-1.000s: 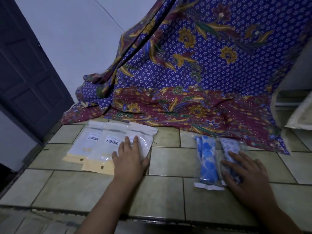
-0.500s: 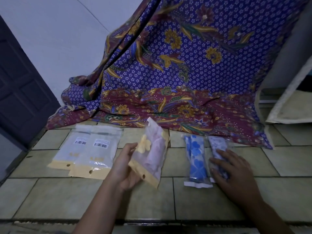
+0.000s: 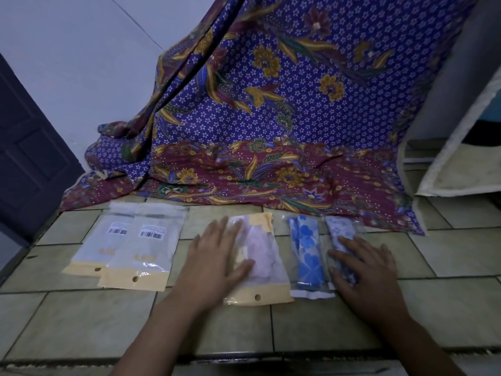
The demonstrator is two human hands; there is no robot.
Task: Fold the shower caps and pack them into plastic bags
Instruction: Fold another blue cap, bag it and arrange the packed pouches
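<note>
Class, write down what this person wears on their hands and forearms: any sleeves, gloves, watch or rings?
Nothing worn shows. The left hand and right hand are ungloved, and both forearms are bare to the picture's edge: no sleeve, watch or bracelet. The picture is too dim to rule out a thin ring.

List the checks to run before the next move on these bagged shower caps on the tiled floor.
1. Left hand flat on the yellow-edged plastic bag holding the pink cap, no grip: ok.
2. Right hand flat on the clear bag holding the pale patterned cap: ok.
3. Clear bag holding the blue flowered cap lies untouched between those two: ok.
4. Two barcode-labelled plastic bags with yellow ends overlap on the left, clear of both hands: ok.
5. Bag openings sealed: cannot tell.
6. Barcode-labelled bags filled: cannot tell.
</note>
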